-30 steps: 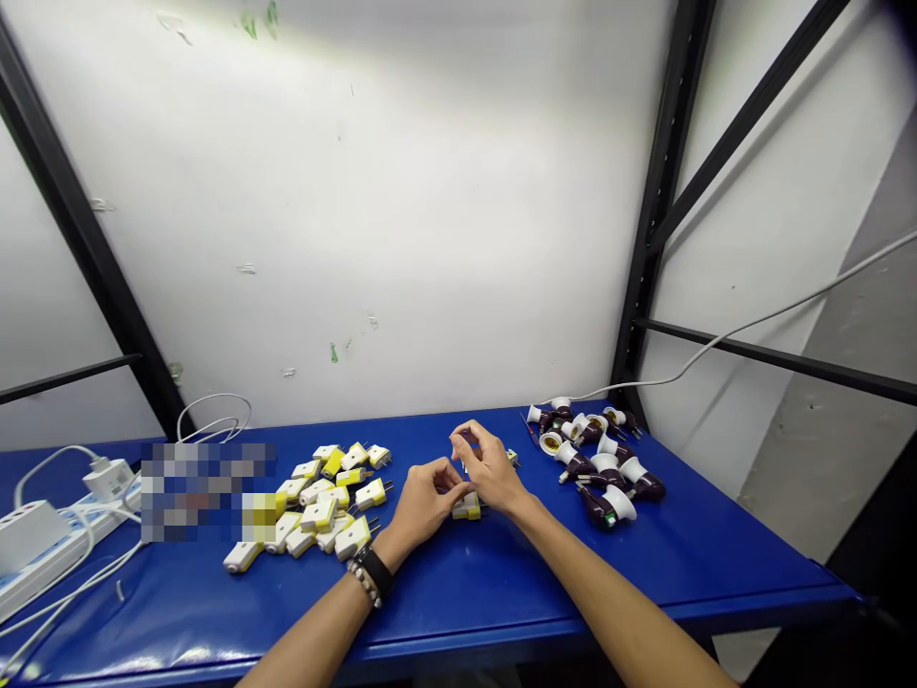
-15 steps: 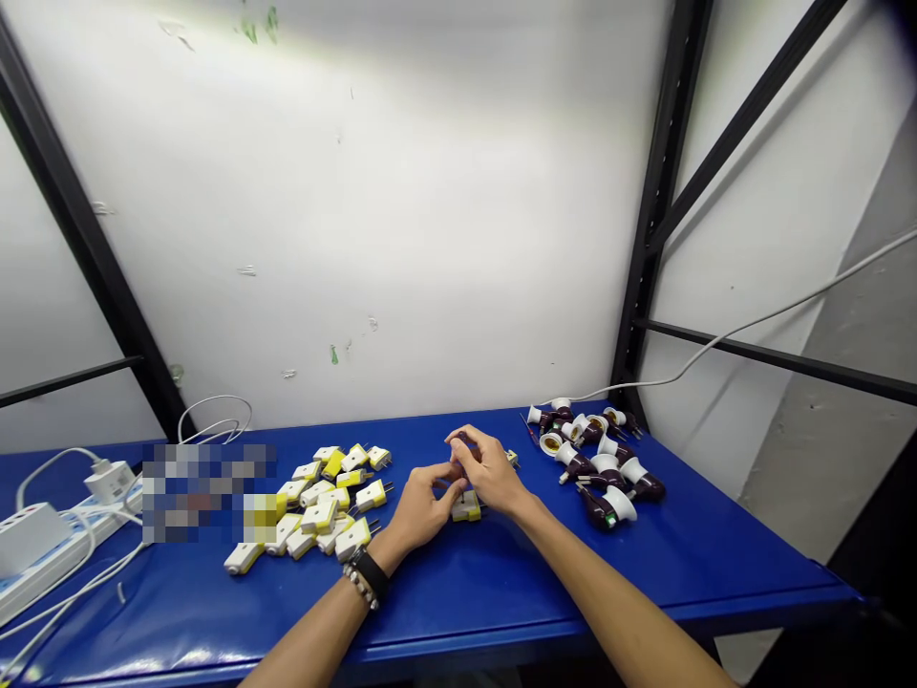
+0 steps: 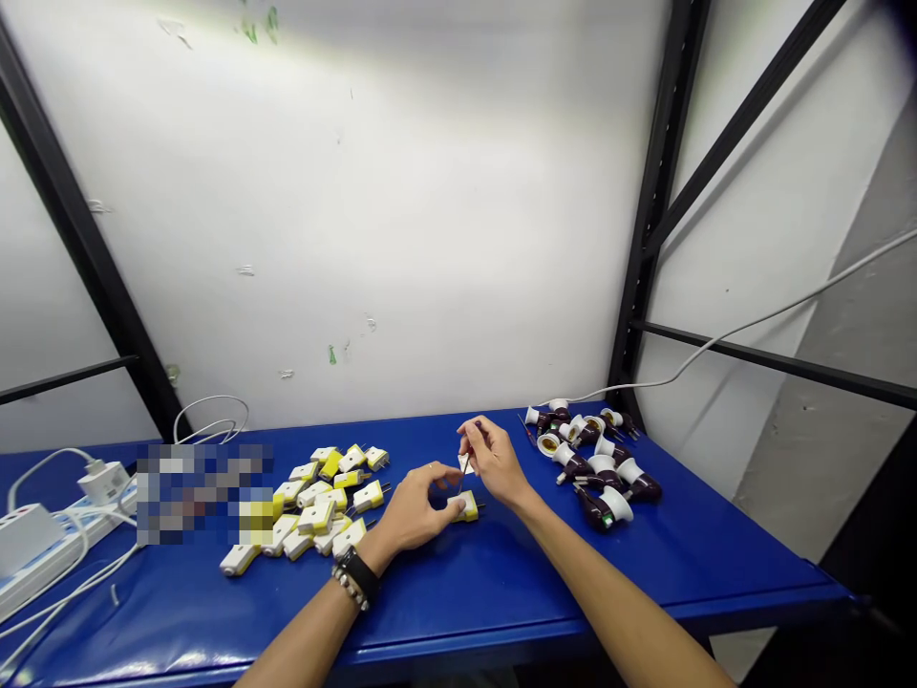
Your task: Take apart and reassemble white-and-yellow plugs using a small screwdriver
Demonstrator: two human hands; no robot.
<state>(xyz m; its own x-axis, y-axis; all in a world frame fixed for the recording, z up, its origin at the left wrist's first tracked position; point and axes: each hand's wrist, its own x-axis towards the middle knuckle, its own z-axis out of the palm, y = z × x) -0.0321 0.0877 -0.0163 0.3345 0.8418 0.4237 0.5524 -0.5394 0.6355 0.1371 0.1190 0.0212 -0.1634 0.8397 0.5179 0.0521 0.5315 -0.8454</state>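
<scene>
On the blue tabletop, a white-and-yellow two-pin plug lies with its prongs toward the right. My left hand is closed at its left end, the thumb pressing on it and the index finger raised near a thin shaft. That shaft belongs to a slim screwdriver, pinched in my right hand. It slants down toward the plug; whether its tip touches is hard to make out. A small white piece shows behind the shaft, partly hidden by my right fingers.
Several white-and-yellow plugs are heaped to the left. Dark maroon lamp holders with white sockets lie at the right, beside another thin screwdriver. A white power strip with cables sits far left. Black posts frame the table.
My right hand has shifted slightly right and up, away from my left hand, with the screwdriver now tilted. My left thumb has come down onto the plug, which shows more fully.
</scene>
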